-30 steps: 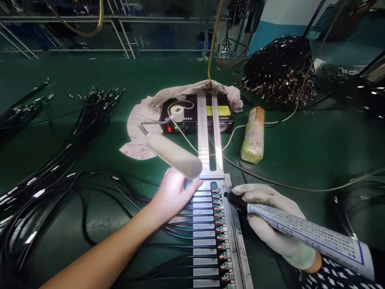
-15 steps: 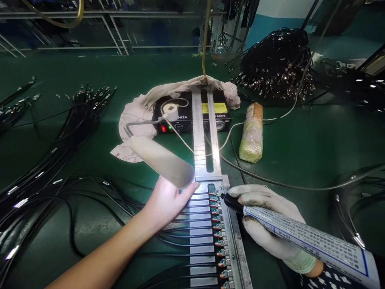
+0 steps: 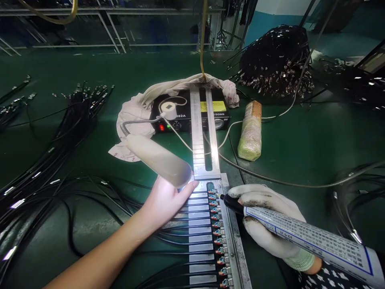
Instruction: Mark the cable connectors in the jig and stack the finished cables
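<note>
A long metal jig (image 3: 202,247) carries a row of black cables whose connector ends (image 3: 217,224) show small circuit boards and coloured wires. My bare left hand (image 3: 167,197) grips the jig's upper left edge, its thumb lying on top; a white lamp head (image 3: 159,160) hides the other fingers. In a stained white glove, my right hand (image 3: 267,220) closes around a white glue tube (image 3: 309,241) printed in blue and black. The tube's black nozzle (image 3: 231,202) points left, its tip at the connectors near the top of the row; whether it touches is unclear.
Behind the jig stands a black control box (image 3: 177,122), draped with a pale cloth (image 3: 134,114) and crossed by a slotted metal bar (image 3: 198,132). A wrapped block (image 3: 251,132) lies to the right. Cable bundles (image 3: 275,60) fill the far right, more cables (image 3: 60,148) the left.
The whole view has shifted slightly left and up. Both hands keep their hold, and the nozzle tip stays beside nearly the same connectors near the top of the row.
</note>
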Demonstrator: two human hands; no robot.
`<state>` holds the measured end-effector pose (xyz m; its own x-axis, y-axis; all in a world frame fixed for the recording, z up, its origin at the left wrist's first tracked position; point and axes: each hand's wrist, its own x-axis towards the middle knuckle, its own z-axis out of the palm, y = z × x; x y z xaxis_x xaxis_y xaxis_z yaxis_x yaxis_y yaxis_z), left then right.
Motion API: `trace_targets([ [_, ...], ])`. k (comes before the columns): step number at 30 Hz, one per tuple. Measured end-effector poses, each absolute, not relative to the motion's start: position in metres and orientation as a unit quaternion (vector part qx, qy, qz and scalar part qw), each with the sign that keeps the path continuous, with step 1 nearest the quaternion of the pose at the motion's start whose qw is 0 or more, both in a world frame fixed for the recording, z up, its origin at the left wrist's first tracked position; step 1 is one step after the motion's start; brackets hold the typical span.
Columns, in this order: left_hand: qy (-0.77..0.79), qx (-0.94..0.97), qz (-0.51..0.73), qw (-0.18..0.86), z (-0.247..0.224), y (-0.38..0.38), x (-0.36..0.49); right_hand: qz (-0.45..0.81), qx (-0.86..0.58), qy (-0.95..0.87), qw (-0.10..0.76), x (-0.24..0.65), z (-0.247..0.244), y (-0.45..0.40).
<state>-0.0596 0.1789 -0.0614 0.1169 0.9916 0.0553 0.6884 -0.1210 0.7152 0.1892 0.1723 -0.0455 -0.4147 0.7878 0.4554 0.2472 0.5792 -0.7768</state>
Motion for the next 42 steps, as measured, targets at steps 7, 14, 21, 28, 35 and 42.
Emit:
trace_targets([
  [7, 0.605, 0.695, 0.274, 0.275, -0.0611, 0.1793, -0.0600, 0.316, -0.331, -0.781, 0.424, 0.1898, -0.0461, 0.1724],
  [14, 0.604, 0.695, 0.276, 0.275, -0.0611, 0.1794, -0.0597, 0.318, -0.329, -0.780, 0.427, 0.1897, -0.0450, 0.1723],
  [21, 0.605, 0.693, 0.277, 0.277, -0.0597, 0.1783, -0.0599, 0.316, -0.335, -0.774, 0.434, 0.1874, -0.0445, 0.1736],
  [28, 0.598, 0.702, 0.276, 0.270, -0.0614, 0.1790, -0.0605, 0.314, -0.339, -0.772, 0.436, 0.1853, -0.0451, 0.1753],
  [35, 0.597, 0.705, 0.274, 0.266, -0.0614, 0.1787, -0.0612, 0.311, -0.342, -0.768, 0.444, 0.1912, -0.0432, 0.1723],
  [42, 0.593, 0.708, 0.276, 0.266, -0.0620, 0.1798, -0.0618, 0.300, -0.321, -0.797, 0.415, 0.1919, -0.0372, 0.1693],
])
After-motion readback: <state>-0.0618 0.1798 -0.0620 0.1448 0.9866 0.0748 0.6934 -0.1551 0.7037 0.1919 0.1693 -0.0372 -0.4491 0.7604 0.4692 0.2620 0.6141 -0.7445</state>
